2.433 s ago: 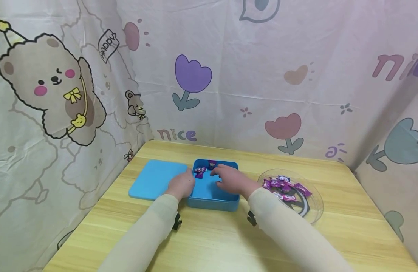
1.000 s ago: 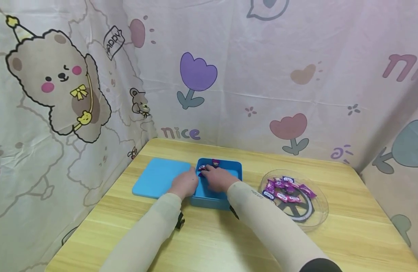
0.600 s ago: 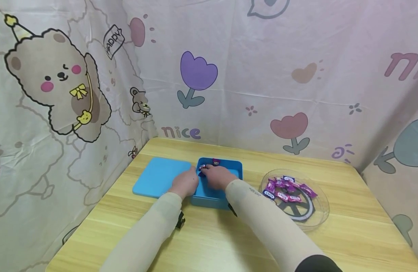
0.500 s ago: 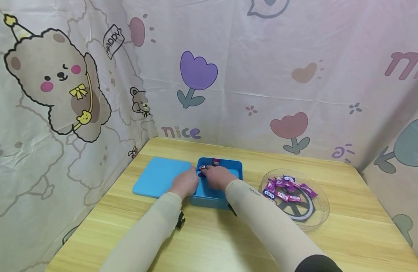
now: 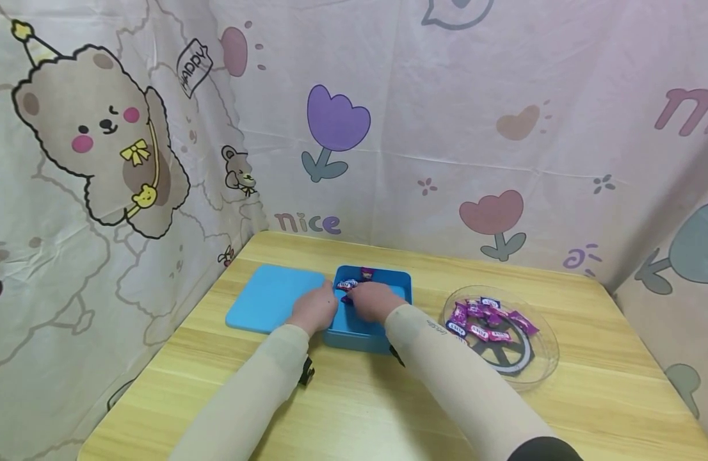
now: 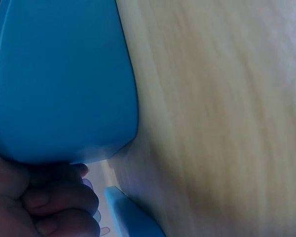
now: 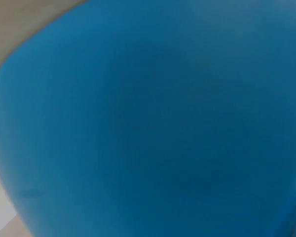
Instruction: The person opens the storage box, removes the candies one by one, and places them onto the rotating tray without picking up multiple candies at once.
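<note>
My left hand grips the near left wall of a blue plastic box. In the left wrist view its curled fingers press against the box's outer wall. My right hand reaches down inside the box, its fingertips on a purple wrapped candy at the left side. Just above it lies a second candy with a white label. A third candy rests by the back wall. Only the box's outer wall fills the right wrist view; the right fingers are hidden there.
A light blue lid lies flat on the wooden table, left of the box. To the right stands a clear round dish with several purple and pink candies. A patterned cloth hangs behind the table.
My right hand has come down from above the box onto the candies at its left side. Lately the labelled candy has turned and shifted slightly right with the fingers. The left hand stays on the box.
</note>
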`<state>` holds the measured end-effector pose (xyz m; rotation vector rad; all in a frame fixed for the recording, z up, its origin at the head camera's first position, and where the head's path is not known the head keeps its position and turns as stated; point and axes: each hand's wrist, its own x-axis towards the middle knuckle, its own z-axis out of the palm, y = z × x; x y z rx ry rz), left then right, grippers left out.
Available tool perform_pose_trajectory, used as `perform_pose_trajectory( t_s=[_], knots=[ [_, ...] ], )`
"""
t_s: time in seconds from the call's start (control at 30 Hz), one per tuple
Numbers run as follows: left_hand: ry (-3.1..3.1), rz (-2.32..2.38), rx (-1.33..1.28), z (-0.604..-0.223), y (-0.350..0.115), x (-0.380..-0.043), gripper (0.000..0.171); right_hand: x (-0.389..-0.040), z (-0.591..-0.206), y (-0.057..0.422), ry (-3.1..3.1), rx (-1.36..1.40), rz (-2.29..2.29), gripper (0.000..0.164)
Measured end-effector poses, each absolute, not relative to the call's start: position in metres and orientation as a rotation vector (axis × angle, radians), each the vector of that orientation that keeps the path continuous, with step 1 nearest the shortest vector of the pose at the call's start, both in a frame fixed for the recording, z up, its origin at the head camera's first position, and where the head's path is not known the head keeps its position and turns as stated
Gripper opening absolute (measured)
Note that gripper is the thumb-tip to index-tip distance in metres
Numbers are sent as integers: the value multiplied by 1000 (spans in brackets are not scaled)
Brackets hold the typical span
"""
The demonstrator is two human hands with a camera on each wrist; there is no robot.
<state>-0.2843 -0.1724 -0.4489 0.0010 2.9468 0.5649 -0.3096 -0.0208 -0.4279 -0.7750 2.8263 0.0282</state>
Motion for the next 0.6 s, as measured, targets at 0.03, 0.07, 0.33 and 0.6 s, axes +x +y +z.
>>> perform_pose_trajectory(
  t_s=[0.03, 0.07, 0.33, 0.6],
  knots=[
    [2947, 568, -2, -449, -172, -284, 57, -309, -427, -20, 2826, -763, 20, 33],
    [2947, 568, -6, -449, -172, -285, 57, -308, -426, -18, 2827, -756, 17, 32],
    [2960, 538, 14, -449, -172, -285, 56, -304, -421, -5, 2829, -759, 6, 28],
    [2972, 528, 10, -448, -172, -283, 56, -303, -423, 7, 2849, -777, 9, 21]
  ],
)
